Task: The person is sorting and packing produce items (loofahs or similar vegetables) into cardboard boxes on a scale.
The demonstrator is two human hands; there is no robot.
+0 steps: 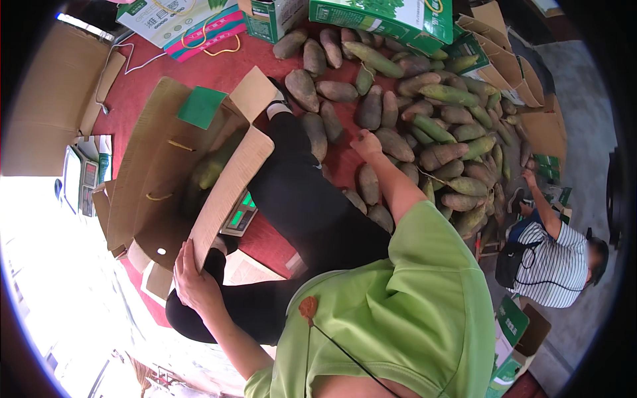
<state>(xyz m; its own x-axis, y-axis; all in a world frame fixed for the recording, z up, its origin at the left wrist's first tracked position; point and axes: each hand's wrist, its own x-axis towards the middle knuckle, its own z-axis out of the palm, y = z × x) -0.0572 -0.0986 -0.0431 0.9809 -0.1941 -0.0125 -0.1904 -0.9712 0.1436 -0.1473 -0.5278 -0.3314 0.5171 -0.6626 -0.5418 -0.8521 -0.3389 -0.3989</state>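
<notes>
My left hand [198,284] grips the near edge of the long raised flap of an open cardboard box [142,172], which stands on a scale [239,216] with a lit green display. Inside the box lie some long radishes [211,169], partly hidden by the flap. My right hand [367,145] is stretched out to the edge of a large heap of radishes [458,152], some green, some dusty brown. Its fingers look slightly curled and apart, with nothing seen in them, close beside a brown radish [394,144].
Green and white cartons [385,20] and a pink and blue gift bag [204,40] line the far side. A second scale [83,179] stands at left. On the right a person in a striped shirt [551,265] reaches toward the heap. My bent legs [312,199] lie between box and heap.
</notes>
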